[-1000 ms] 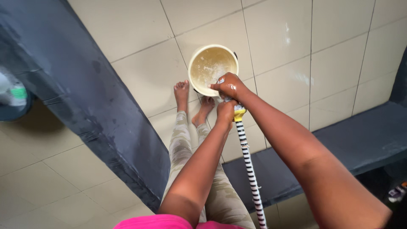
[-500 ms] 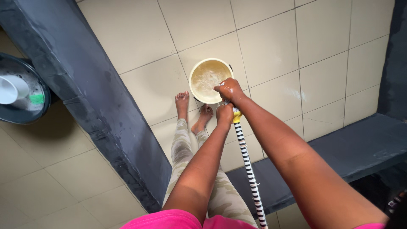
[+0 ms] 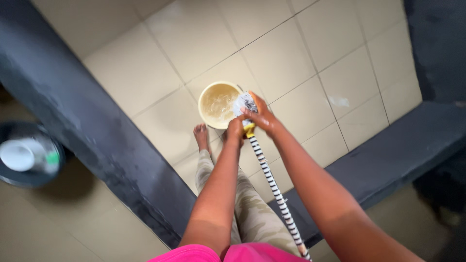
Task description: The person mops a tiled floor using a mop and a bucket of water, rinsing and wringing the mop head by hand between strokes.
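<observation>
Presently, both hands work a mop over a cream bucket (image 3: 218, 104) of murky water standing on the pale tiled floor (image 3: 301, 58). The right hand (image 3: 259, 115) is closed around the wet grey mop head (image 3: 244, 103) at the bucket's rim. The left hand (image 3: 236, 130) grips the striped handle (image 3: 274, 189) just below its yellow collar (image 3: 249, 129). Bare feet stand beside the bucket.

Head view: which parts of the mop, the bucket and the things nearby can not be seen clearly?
- Mop head: mostly covered by the right hand.
- Striped mop handle: bottom edge cuts its end; the left hand hides the top.
- Bucket: murky water hides its bottom.
- Dark basin at left: blurred, cut off.
</observation>
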